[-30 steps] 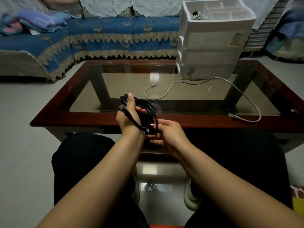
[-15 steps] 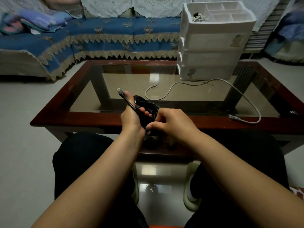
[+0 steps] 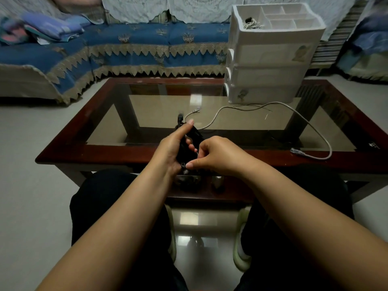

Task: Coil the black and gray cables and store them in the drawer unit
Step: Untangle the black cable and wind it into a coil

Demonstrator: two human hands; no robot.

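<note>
Blue-covered sofa (image 3: pixel 126 51) behind glass-topped bench (image 3: pixel 100 152). Over the near edge, left hand (image 3: pixel 170 150) grasps the coiled black cable (image 3: pixel 189 141); right hand (image 3: pixel 218 154) pinches its lower end. Gray cable (image 3: pixel 302 120) lies uncoiled on the glass before the drawer unit (image 3: pixel 268 59), far right.

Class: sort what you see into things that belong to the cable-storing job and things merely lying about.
Job: black cable, held by left hand and right hand; gray cable; drawer unit.

Lying about: sofa, folded cloths, table.
</note>
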